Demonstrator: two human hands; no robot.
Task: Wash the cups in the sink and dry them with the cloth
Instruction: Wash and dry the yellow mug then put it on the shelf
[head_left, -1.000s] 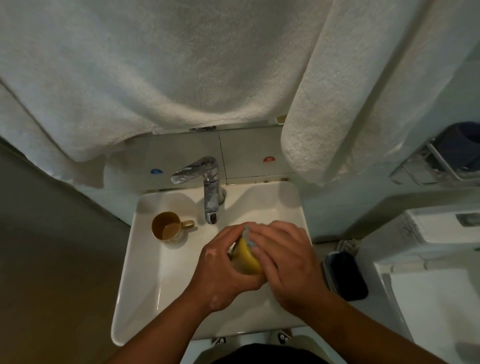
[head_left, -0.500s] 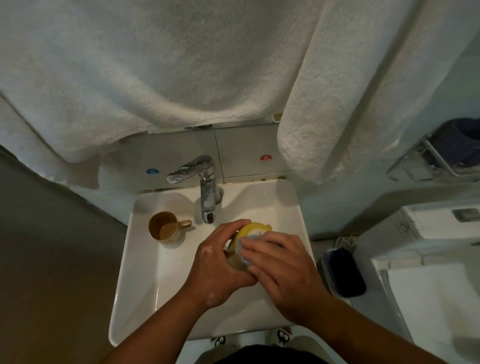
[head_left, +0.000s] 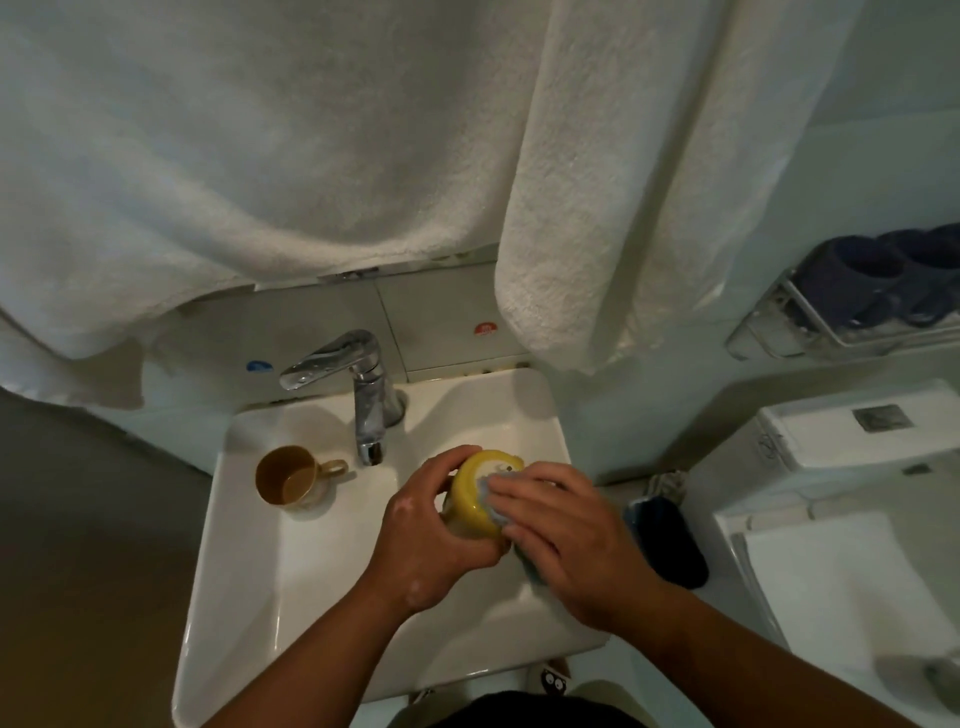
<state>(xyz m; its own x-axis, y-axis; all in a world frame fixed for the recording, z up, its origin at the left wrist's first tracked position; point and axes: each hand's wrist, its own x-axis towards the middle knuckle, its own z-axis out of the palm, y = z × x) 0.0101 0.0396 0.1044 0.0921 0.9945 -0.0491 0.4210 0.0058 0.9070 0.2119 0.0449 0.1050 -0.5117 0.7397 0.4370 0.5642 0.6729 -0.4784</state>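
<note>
The left hand (head_left: 431, 535) has its grip closed round a yellow cup (head_left: 475, 496), fingers curled over the far side and thumb on the near side, holding it tilted over the middle of the white sink (head_left: 244, 571). The right hand (head_left: 566, 540) presses a pale blue cloth (head_left: 491, 491) against the cup's side, its fingers laid nearly flat over the cloth and cup; more of the cloth shows below the palm. A brown cup (head_left: 291, 475) stands upright in the sink's far left corner, handle pointing toward the chrome tap (head_left: 363, 395), well apart from the hands. White towels (head_left: 260, 156) hang above the sink. A dark bin (head_left: 667, 540) sits just right of the sink, and a toilet (head_left: 841, 519) stands further right.
</note>
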